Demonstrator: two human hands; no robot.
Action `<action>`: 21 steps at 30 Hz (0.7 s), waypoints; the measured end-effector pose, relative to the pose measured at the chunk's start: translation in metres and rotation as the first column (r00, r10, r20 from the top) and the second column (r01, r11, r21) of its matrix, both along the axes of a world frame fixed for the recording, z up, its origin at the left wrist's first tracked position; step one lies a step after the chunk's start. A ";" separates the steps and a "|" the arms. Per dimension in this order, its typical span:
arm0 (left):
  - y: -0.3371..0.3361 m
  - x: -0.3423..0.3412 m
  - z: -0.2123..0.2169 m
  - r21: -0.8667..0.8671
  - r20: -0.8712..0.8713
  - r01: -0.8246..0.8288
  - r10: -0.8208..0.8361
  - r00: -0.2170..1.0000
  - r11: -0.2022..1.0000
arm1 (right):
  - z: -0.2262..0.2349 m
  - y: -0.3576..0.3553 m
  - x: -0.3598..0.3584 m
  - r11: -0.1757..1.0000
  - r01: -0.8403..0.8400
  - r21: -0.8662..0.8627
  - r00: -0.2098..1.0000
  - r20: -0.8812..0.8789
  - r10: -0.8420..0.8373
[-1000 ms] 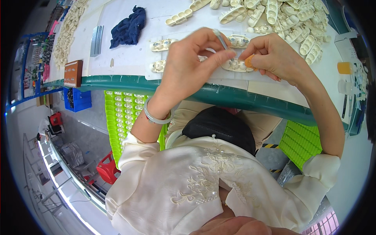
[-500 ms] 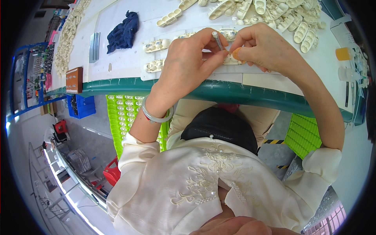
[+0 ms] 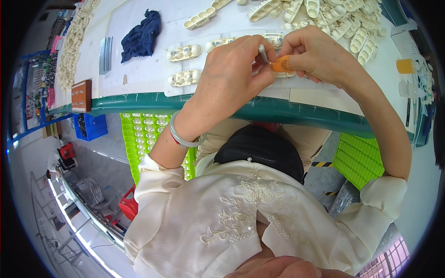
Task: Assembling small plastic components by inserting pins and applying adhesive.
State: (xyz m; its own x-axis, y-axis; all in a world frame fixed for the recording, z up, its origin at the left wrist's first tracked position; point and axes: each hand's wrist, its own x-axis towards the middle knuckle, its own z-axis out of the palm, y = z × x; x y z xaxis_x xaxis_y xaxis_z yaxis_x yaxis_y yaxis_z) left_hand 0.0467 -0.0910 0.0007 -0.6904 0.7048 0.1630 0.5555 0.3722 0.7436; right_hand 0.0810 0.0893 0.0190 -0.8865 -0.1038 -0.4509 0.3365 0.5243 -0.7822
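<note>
My left hand (image 3: 234, 76) is closed, thumb and fingers pinching a slim silver rod with a pale end (image 3: 263, 52) that points up. My right hand (image 3: 315, 54) is closed on a small orange piece with dark markings (image 3: 281, 64); its exact kind cannot be made out. The two hands almost meet over a pale tray (image 3: 174, 90) of cream plastic shells with rounded compartments. One shell (image 3: 184, 78) sits left of my left hand, and another shell (image 3: 184, 53) lies behind it. My fingers partly hide the shell beneath the orange piece.
Loose cream shells (image 3: 343, 23) are heaped at the far right. A dark blue cloth (image 3: 141, 37), a silver strip stack (image 3: 105, 55) and a brown block (image 3: 81, 96) lie to the left. The green padded table edge (image 3: 153, 101) runs before me. Below stands a green tray (image 3: 132, 148).
My left hand has shifted slightly right, and the rod has tilted. More of the orange piece now shows between my hands. The whole view has moved a little.
</note>
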 end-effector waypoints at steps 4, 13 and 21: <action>-0.008 -0.009 -0.005 0.194 0.157 -0.127 0.097 0.983 0.973 | 0.004 -0.002 -0.007 1.000 -0.010 -0.001 0.995 0.102 0.010; -0.041 -0.009 0.017 0.205 0.215 -0.141 0.096 0.972 0.969 | 0.009 -0.008 -0.011 0.988 0.055 -0.142 0.976 0.218 -0.023; -0.057 -0.018 0.008 0.034 0.169 -0.065 0.059 0.984 0.997 | 0.003 -0.010 -0.015 0.985 0.085 -0.149 0.971 0.234 -0.049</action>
State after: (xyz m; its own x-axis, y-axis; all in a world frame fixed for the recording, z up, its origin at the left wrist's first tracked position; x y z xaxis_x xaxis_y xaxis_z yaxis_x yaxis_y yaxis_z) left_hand 0.0285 -0.1480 0.0084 -0.7523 0.6553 0.0677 0.3986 0.3709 0.8388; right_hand 0.0657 0.0789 0.0221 -0.7691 -0.1334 -0.6251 0.5459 0.3716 -0.7509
